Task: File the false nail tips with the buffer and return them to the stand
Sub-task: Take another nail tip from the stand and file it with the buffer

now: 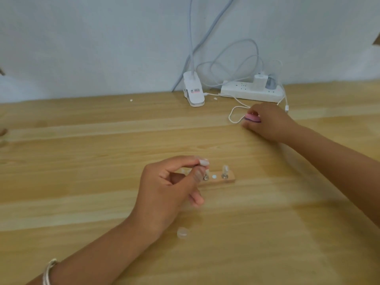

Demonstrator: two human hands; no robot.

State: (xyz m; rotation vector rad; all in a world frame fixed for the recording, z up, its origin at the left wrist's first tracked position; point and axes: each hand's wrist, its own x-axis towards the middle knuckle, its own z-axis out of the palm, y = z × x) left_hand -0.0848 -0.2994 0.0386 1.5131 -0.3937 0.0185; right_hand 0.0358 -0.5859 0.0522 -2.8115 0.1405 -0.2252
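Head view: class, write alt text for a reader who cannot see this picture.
A left hand pinches a clear false nail tip over a small wooden stand on a wooden table. Farther back, the right hand grips a pink buffer near a white power strip.

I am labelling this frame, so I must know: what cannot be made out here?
Head view only.
The stand: left end hidden behind the left hand.
The buffer: mostly covered by the right hand.
The small clear piece near the left wrist: too blurred to identify.
The lamp clip label: too small to read.
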